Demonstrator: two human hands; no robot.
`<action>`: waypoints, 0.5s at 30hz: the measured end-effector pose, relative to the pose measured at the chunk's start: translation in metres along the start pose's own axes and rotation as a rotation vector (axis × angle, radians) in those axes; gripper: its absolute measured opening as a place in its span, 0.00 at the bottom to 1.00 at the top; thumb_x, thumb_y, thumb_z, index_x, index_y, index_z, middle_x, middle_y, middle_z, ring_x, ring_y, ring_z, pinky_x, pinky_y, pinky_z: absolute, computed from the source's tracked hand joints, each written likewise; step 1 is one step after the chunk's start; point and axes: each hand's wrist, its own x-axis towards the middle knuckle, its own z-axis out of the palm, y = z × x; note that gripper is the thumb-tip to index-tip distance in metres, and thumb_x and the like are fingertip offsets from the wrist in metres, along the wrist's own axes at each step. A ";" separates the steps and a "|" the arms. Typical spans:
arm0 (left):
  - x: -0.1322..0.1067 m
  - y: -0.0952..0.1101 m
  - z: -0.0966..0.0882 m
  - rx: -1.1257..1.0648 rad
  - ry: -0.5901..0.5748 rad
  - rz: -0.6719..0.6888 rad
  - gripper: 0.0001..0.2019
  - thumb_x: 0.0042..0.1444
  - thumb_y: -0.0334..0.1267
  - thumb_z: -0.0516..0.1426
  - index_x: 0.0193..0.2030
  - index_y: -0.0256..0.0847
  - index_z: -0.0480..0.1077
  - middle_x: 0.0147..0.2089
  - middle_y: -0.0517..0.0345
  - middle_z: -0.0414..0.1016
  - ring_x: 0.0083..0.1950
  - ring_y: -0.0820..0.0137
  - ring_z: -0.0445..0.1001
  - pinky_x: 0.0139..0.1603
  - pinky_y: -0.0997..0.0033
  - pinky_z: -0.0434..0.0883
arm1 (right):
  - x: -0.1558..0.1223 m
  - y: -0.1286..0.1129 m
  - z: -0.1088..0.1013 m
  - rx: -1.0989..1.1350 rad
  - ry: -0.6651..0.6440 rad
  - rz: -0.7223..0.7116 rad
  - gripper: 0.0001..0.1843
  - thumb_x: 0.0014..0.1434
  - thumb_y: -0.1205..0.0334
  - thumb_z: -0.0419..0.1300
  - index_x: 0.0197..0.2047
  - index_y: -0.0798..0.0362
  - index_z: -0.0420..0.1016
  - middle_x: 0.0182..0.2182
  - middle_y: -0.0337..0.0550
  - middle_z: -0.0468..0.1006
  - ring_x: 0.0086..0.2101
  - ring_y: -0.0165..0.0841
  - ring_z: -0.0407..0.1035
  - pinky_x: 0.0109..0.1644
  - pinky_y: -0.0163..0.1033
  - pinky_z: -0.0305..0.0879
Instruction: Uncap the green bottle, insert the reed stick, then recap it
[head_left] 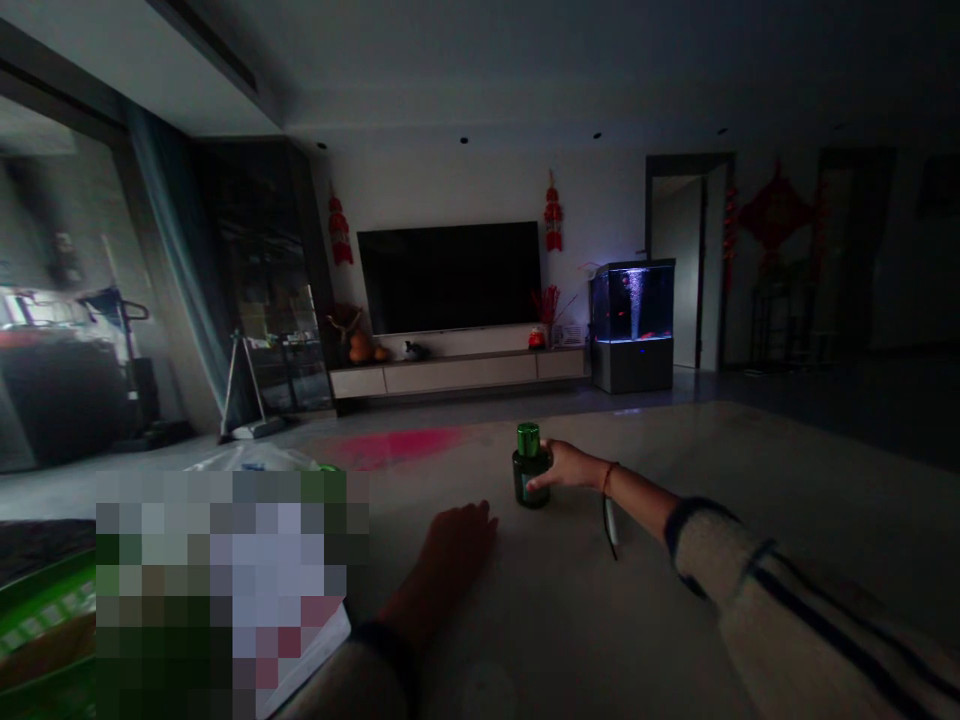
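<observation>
A small dark bottle with a shiny green cap (529,463) stands upright on the pale tabletop (600,620). My right hand (564,466) reaches out from the right and grips the bottle's side with closed fingers. My left hand (456,545) lies palm down on the table just in front and left of the bottle, fingers held loosely together and holding nothing. Both arms wear a light striped sweater. A red cord circles my right wrist.
A blurred-out patch covers items at the table's left, beside a green box (45,630) and a white plastic bag (251,457). Across the dim room are a television (448,276), a low cabinet (457,372), a lit fish tank (631,305) and a tripod (244,385).
</observation>
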 end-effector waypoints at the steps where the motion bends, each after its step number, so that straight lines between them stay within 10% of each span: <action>1: 0.000 -0.002 0.001 -0.039 0.014 -0.017 0.17 0.57 0.42 0.42 0.43 0.38 0.65 0.38 0.48 0.73 0.38 0.63 0.73 0.36 0.64 0.67 | -0.006 -0.004 0.001 0.022 -0.046 -0.020 0.30 0.28 0.63 0.70 0.39 0.58 0.70 0.37 0.45 0.75 0.41 0.38 0.68 0.47 0.42 0.61; 8: 0.003 -0.012 0.004 -0.453 -0.107 -0.072 0.25 0.42 0.49 0.57 0.48 0.41 0.65 0.46 0.49 0.68 0.48 0.61 0.67 0.46 0.65 0.64 | -0.054 -0.030 0.008 0.225 -0.295 -0.093 0.33 0.31 0.60 0.69 0.44 0.57 0.68 0.41 0.45 0.73 0.44 0.36 0.66 0.51 0.42 0.60; 15: 0.004 0.022 0.005 -0.913 -0.098 -0.012 0.32 0.35 0.51 0.60 0.49 0.39 0.65 0.48 0.50 0.70 0.46 0.61 0.68 0.44 0.67 0.65 | -0.059 -0.048 -0.012 0.232 -0.476 0.011 0.45 0.31 0.61 0.70 0.54 0.55 0.60 0.51 0.50 0.66 0.51 0.37 0.60 0.57 0.43 0.50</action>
